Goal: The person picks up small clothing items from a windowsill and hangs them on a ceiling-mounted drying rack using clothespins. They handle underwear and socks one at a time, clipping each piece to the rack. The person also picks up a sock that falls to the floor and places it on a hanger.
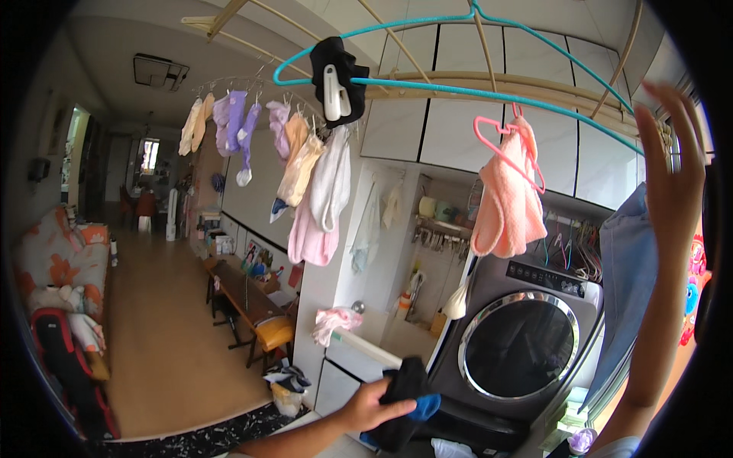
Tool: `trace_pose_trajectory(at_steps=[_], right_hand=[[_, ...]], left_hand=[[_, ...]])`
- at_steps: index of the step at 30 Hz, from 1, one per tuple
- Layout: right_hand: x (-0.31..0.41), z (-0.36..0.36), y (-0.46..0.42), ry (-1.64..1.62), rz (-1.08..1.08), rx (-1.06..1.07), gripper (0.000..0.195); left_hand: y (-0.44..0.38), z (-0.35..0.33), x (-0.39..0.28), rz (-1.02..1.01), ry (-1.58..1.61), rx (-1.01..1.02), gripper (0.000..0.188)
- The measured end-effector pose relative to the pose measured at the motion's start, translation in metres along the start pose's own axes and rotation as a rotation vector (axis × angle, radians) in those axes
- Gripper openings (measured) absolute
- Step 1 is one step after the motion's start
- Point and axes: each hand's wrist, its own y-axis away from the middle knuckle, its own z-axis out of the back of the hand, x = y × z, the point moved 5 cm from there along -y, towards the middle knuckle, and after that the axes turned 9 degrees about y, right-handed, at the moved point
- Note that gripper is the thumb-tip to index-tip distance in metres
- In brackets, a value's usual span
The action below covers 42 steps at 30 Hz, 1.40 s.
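My left hand grips a bunched black sock with blue parts, low in the middle of the view. At the right, my right hand is raised beside the end of a turquoise clothes hanger, its fingers apart and slightly blurred. Nothing shows in its grasp; whether it touches the hanger I cannot tell. A black sock hangs over the hanger's lower bar at the left, pinned there by a white plastic clothespin. A pink towel hangs below on a pink hanger.
Beige drying rack bars run overhead. Several socks dangle from a clip hanger at the left. A front-loading washer or dryer stands at the lower right, near blue cloth. A wooden bench and a sofa are farther left.
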Motion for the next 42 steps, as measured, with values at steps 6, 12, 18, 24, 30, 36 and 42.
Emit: trace_pose_trajectory(at_steps=[6,12,18,24,30,36,42], right_hand=[[0.098,0.039,0.105,-1.034,-0.156,0.875,0.056],[0.091,0.048,0.081,-1.04,-0.235,0.455,0.034],[0.052,0.039,0.019,-0.723,-0.021,0.048,0.026],[0.028,0.002,-0.058,-0.397,-0.174,0.021,0.018],[0.052,-0.042,-0.075,-0.294,0.024,0.141,0.019],[0.057,-0.071,-0.073,0.007,0.028,0.445,0.012],[0.026,-0.096,-0.04,-0.131,-0.373,1.464,0.018]], left_hand=[[-0.061,-0.05,-0.118,-0.408,-0.153,-0.038,0.026],[-0.088,-0.077,-0.2,-0.663,-0.131,0.136,0.037],[-0.131,-0.06,-0.287,-0.946,-0.269,0.003,0.02],[-0.208,-0.032,-0.363,-1.004,-0.661,-0.018,0.035],[-0.273,0.007,-0.345,-0.478,-0.797,0.148,0.038],[-0.282,-0.011,-0.323,-0.169,-0.483,0.309,0.025],[-0.28,-0.005,-0.332,-0.085,-0.754,0.082,0.049]])
